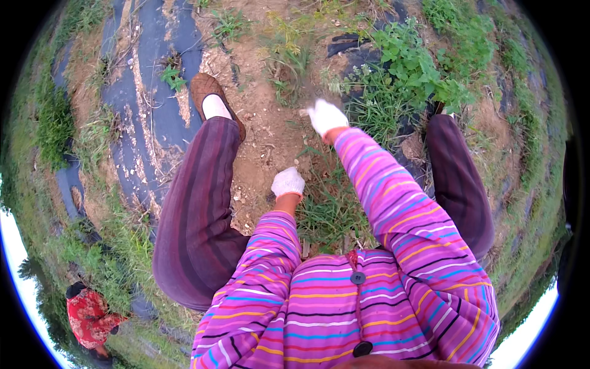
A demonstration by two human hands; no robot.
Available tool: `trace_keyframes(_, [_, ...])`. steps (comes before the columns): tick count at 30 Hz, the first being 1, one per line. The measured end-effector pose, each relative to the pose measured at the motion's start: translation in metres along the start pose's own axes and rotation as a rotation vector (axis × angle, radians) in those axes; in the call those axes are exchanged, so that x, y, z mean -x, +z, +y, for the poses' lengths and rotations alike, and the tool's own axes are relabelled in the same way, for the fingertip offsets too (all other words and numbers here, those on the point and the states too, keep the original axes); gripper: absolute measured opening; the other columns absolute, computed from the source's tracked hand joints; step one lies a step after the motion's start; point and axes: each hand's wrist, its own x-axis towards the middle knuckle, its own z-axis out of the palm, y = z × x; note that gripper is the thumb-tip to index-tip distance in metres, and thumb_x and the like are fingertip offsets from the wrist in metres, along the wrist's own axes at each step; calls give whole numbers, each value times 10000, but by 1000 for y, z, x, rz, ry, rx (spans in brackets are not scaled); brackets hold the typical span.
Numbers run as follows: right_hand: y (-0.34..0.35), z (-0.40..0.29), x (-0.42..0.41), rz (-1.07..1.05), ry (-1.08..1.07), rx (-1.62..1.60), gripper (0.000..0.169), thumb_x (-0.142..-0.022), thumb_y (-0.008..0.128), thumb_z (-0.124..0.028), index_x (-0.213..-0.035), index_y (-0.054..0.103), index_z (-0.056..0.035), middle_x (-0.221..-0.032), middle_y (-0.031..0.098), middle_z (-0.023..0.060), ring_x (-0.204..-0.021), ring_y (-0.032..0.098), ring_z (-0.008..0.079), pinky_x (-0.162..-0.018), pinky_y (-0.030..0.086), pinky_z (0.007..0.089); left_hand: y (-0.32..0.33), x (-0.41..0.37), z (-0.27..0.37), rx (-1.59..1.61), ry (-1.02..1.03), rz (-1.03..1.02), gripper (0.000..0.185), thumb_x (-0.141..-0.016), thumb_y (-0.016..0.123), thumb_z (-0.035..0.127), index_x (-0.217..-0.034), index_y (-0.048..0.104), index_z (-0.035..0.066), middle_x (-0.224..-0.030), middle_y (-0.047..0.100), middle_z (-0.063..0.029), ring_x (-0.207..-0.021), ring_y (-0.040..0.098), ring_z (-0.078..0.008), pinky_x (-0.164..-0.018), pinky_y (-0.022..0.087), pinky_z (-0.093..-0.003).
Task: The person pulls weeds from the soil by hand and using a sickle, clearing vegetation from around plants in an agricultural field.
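White knitted gloves with orange cuffs cover both hands. My left hand (pixel 288 182) is low between my legs, over bare soil (pixel 260 152) at the edge of a patch of grass (pixel 329 210); its fingers are bent, and whether they hold anything is hidden. Farther forward and to the right, my right hand (pixel 326 117) is above the soil beside a clump of grass (pixel 378 104). It is slightly blurred, with a small pale thing at its fingertips that I cannot make out. Taller weeds (pixel 288 60) grow ahead of it.
Torn dark plastic mulch film (pixel 156 87) covers the bed at left, with a small green plant (pixel 173 78) in it. A broad-leaved plant (pixel 410 64) grows at right near my foot. My brown shoe (pixel 209 87) rests beside the film. Another person (pixel 92 316) bends at far lower left.
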Motion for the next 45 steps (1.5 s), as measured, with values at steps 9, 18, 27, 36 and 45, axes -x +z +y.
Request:
trace_keyframes(9, [8, 45, 122, -198, 62, 110, 446, -886, 537, -435, -1028, 582, -15, -1031, 631, 252, -993, 597, 417, -880, 459, 475, -13, 0, 5, 34, -13, -31, 281, -837, 572, 307, -978, 702, 102, -1046, 660, -189, -1007, 625, -364, -851, 508, -445])
trace_keyframes(18, [-126, 37, 212, 190, -4, 107, 316, -876, 596, -352, -952, 539, -51, -727, 627, 198, -714, 640, 382, -637, 493, 462, -173, -60, 66, -11, 163, 295, 480, -801, 592, 258, -1253, 526, 112, -1080, 645, -207, -1014, 621, -377, -870, 492, -456])
trace_keyframes(27, [-168, 65, 243, 215, 230, -267, 246, -859, 643, -238, -897, 594, 0, -595, 583, 110, -548, 606, 207, -526, 449, 332, -185, -158, 108, -449, 321, 201, 330, -941, 414, 203, -1196, 608, 126, -1155, 640, -146, -1081, 610, -335, -865, 499, -479])
trace_keyframes(36, [-166, 56, 245, 191, 226, -423, 236, -867, 640, -233, -877, 589, -3, -572, 539, 71, -514, 536, 135, -491, 408, 303, -141, -128, 59, -657, 435, -60, 260, -848, 547, 202, -1016, 714, 92, -1095, 665, -141, -996, 653, -315, -839, 535, -425])
trace_keyframes(45, [-159, 65, 253, 140, 197, -374, 284, -862, 632, -280, -893, 593, 0, -574, 545, 94, -530, 564, 174, -510, 425, 330, -171, -75, 99, -410, 541, -17, 414, -783, 593, 243, -1150, 602, 52, -1092, 651, -176, -1024, 617, -351, -883, 488, -427])
